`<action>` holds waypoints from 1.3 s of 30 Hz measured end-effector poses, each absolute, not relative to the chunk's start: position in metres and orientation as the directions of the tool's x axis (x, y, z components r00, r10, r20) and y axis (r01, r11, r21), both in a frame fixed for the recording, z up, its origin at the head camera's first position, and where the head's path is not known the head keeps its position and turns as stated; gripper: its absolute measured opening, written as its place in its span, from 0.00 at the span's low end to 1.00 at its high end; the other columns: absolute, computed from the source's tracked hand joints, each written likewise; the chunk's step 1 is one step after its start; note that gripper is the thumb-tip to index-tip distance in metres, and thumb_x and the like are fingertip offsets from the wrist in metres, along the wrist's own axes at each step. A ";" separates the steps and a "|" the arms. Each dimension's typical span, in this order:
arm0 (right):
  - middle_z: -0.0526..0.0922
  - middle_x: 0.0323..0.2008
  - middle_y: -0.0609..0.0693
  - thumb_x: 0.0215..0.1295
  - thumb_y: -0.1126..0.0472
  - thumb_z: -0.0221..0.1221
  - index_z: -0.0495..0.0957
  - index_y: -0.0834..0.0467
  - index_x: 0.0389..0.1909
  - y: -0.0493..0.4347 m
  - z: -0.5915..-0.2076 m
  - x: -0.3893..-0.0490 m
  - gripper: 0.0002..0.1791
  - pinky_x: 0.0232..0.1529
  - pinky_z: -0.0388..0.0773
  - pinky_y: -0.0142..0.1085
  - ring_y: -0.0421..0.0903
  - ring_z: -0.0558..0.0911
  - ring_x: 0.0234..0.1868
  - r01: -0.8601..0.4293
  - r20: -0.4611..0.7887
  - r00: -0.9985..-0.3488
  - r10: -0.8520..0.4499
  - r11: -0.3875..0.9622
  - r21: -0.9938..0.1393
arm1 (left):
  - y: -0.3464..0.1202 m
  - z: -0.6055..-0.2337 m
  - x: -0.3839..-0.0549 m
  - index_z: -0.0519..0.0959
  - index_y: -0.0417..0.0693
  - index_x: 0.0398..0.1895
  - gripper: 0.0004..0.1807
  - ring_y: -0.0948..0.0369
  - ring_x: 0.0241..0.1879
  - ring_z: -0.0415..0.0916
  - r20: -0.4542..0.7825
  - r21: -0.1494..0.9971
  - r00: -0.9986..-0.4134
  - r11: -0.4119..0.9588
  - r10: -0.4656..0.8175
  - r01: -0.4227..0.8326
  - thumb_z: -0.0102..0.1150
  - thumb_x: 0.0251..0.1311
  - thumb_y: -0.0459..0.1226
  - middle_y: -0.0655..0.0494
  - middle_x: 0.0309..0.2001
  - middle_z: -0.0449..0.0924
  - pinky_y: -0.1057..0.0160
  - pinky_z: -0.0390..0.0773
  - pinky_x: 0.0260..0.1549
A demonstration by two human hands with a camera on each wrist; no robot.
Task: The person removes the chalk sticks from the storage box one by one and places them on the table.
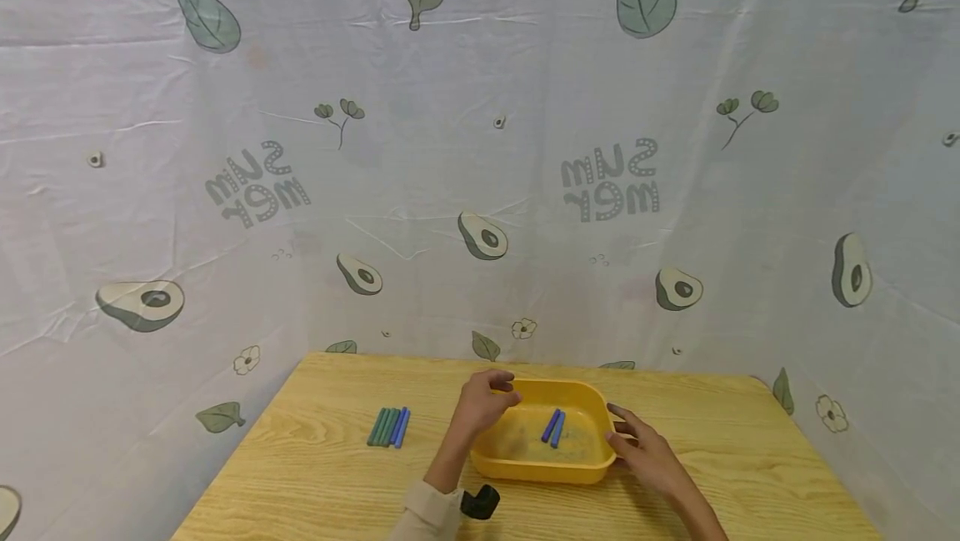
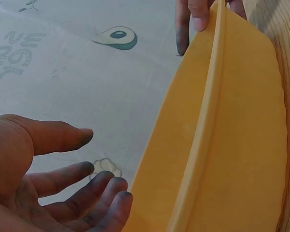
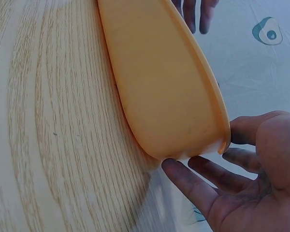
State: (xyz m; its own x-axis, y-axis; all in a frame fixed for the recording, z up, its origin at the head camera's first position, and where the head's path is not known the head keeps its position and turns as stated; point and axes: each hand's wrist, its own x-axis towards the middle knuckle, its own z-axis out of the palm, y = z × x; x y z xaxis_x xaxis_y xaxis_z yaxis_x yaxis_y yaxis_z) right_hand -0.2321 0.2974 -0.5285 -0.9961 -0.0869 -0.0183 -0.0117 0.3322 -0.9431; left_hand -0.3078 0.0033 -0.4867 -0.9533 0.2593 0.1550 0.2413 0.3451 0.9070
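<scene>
A yellow plastic tray (image 1: 540, 472) stands on the table with two sticks, one purple (image 1: 551, 425) and one blue (image 1: 558, 431), lying side by side in it. They look like chalk or pastels. At the tray's right side my right hand (image 1: 649, 456) holds the rim, thumb over the edge and fingers against the outer wall. My left hand (image 1: 480, 403) hovers by the left rim, fingers loosely bent and holding nothing. Dark smudges mark its fingertips (image 2: 102, 180). Left of the tray lies a row of green sticks (image 1: 381, 427) and blue sticks (image 1: 402, 427).
The wooden table (image 1: 300, 474) carries the tray and the row of sticks. A pale printed sheet (image 1: 420, 149) with leaves and avocados hangs behind and beside it. Bluish dust marks the tray floor. A black band (image 1: 480, 502) sits at my left wrist.
</scene>
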 end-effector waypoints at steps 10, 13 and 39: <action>0.67 0.71 0.82 0.85 0.61 0.53 0.51 0.72 0.83 0.300 -0.531 -0.231 0.36 0.52 0.89 0.48 0.72 0.81 0.65 -0.033 -0.005 -0.994 -0.112 0.332 -0.943 | 0.027 -0.497 -0.314 0.81 0.31 0.65 0.26 0.40 0.45 0.87 0.109 0.914 -0.946 0.344 0.306 0.217 0.71 0.66 0.34 0.41 0.48 0.88 0.55 0.87 0.38; 0.68 0.71 0.82 0.84 0.61 0.54 0.52 0.72 0.83 0.299 -0.530 -0.230 0.36 0.51 0.90 0.47 0.71 0.82 0.65 -0.036 -0.001 -0.994 -0.106 0.338 -0.940 | 0.034 -0.499 -0.315 0.81 0.29 0.64 0.26 0.39 0.45 0.87 0.108 0.908 -0.939 0.352 0.326 0.226 0.71 0.66 0.33 0.39 0.47 0.89 0.54 0.87 0.38; 0.68 0.70 0.82 0.84 0.60 0.54 0.52 0.71 0.83 0.298 -0.532 -0.229 0.37 0.51 0.90 0.47 0.71 0.82 0.64 -0.037 -0.002 -0.994 -0.110 0.347 -0.937 | 0.080 -0.533 -0.325 0.89 0.32 0.52 0.17 0.53 0.35 0.87 0.097 0.795 -0.944 0.547 0.314 0.263 0.74 0.58 0.26 0.39 0.41 0.91 0.59 0.87 0.32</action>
State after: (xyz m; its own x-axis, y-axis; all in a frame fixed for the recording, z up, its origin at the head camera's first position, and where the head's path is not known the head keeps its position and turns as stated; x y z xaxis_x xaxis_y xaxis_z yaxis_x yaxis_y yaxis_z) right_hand -0.2289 0.2979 -0.5317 -0.9939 -0.1100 -0.0017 -0.0368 0.3466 -0.9373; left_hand -0.3247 0.0797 -0.5326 -0.9445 0.3140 0.0967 0.2631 0.5465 0.7950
